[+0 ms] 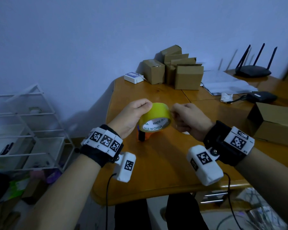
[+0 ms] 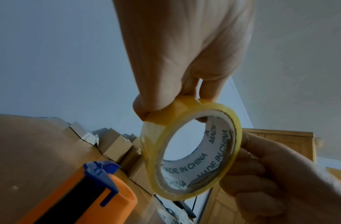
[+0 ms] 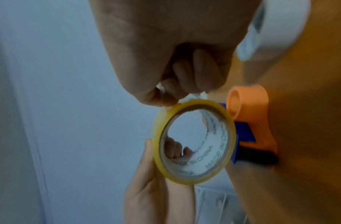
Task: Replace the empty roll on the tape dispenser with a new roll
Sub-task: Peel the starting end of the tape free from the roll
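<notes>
Both hands gripping tape roll

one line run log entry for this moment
left hand: holds yellow tape roll | right hand: pinches roll's edge | orange dispenser: on table, no roll

Both forearms reach forward over the table edge, each wrist wrapped in a black band carrying white marker blocks and a small white camera pod. The left hand is raised, its fingers and thumb curled round the tape roll from the left. The right hand (knuckles up, fingers bunched) pinches at the roll's upper right rim.
</notes>
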